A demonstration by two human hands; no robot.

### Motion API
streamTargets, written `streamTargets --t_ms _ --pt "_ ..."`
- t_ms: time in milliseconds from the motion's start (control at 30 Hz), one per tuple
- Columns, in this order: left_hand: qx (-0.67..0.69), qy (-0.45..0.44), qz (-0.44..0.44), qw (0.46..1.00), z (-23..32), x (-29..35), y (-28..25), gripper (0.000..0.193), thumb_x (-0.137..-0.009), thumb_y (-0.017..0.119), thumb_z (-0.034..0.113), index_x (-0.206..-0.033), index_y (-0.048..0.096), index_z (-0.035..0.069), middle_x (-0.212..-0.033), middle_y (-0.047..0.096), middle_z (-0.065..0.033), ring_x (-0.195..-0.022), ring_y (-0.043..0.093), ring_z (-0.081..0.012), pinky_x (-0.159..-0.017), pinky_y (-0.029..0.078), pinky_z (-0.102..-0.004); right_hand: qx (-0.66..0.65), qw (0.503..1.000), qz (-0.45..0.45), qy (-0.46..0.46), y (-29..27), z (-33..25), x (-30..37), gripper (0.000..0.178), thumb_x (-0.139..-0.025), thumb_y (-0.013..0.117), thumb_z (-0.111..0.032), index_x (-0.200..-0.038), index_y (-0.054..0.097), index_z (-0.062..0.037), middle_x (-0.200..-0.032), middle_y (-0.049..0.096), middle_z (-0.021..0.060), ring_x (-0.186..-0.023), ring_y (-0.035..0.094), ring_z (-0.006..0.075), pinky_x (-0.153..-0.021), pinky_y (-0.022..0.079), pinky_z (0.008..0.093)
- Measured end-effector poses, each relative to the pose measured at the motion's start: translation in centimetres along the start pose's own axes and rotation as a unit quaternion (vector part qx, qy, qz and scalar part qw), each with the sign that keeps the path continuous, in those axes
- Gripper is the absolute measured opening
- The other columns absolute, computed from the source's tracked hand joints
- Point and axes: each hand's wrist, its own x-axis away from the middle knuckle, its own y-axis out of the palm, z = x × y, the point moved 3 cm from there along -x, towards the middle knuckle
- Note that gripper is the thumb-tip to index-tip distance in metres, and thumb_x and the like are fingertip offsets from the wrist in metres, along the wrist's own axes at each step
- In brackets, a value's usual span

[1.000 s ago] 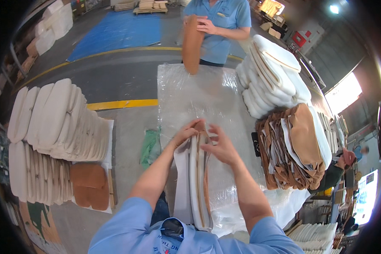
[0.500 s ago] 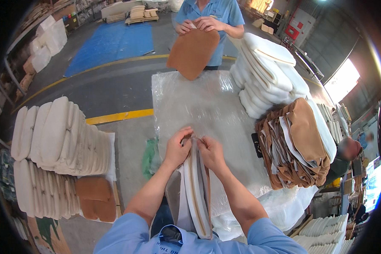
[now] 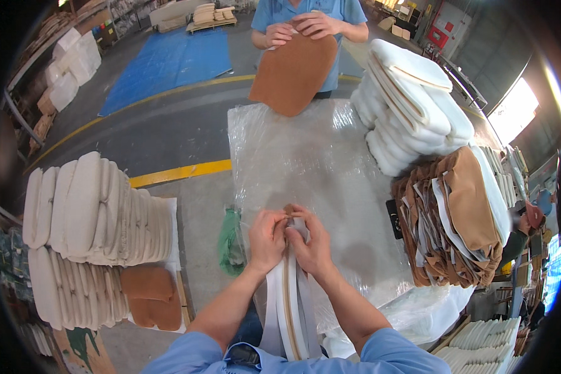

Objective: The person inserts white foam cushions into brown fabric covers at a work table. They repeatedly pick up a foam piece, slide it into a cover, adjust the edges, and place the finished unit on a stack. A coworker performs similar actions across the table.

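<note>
1. The left hand (image 3: 267, 240) and the right hand (image 3: 311, 242) meet at the far end of a long white foam pad (image 3: 291, 305) that stands on its edge over the near border of the table (image 3: 305, 156).
2. Both hands are closed around the top of the pad. Their fingers pinch a brown fabric cover (image 3: 288, 209) at its tip, where only a small brown piece shows.
3. The pad runs from the hands back toward the person's body, with a tan stripe along its middle.
4. The table is wrapped in clear, shiny plastic film.
5. On the right side of the table lies a pile of brown covers (image 3: 455, 224) with white linings, and behind it a stack of white pads (image 3: 411, 106).
6. At the far side, another person's hands (image 3: 299, 28) hold a brown covered cushion (image 3: 293, 71) upright.
7. On the left, white pads stand in rows (image 3: 87, 212), with two brown cushions (image 3: 149, 296) beside them on the floor.
8. A yellow line (image 3: 177, 172) crosses the grey floor, and a blue sheet (image 3: 168, 62) lies further away.
9. A red square sign (image 3: 444, 36) is on the far wall, at the upper right.
</note>
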Motion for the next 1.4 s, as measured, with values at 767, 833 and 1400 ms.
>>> streamTargets --t_ms 767,833,1400 --pt "0.086 -0.03 -0.003 0.996 -2.0 0.9 -1.0 0.015 -0.092 0.069 -0.007 -0.103 0.07 0.003 -0.106 0.069 -0.016 -0.104 0.071 -0.0331 -0.09 0.058 -0.0391 -0.282 0.926 -0.12 0.221 2.6 6.0 -4.9 0.028 -0.105 0.065 -0.016 -0.127 0.068 0.0001 -0.104 0.073 0.0029 -0.096 0.065 0.0092 -0.087 0.053 0.0272" --pt "0.087 -0.026 0.005 0.996 -2.1 0.9 -1.0 0.014 -0.092 0.069 -0.006 -0.103 0.07 0.003 -0.106 0.069 -0.0157 -0.103 0.071 -0.0328 -0.089 0.058 -0.0393 -0.317 0.907 -0.13 0.244 3.3 6.2 -4.3 0.027 -0.104 0.066 -0.015 -0.127 0.067 -0.0008 -0.103 0.073 0.0029 -0.095 0.066 0.0086 -0.085 0.053 0.0261" --pt "0.391 -0.398 -0.166 0.813 -5.9 -2.8 1.9 0.052 -0.105 0.067 0.031 -0.148 0.052 0.007 -0.133 0.06 -0.012 -0.122 0.059 -0.0186 -0.102 0.049 -0.0326 -0.308 0.918 0.011 0.251 2.9 12.4 -3.9 0.055 -0.111 0.05 -0.05 -0.141 0.063 -0.0057 -0.125 0.072 0.0089 -0.111 0.065 0.0178 -0.1 0.049 0.0363"
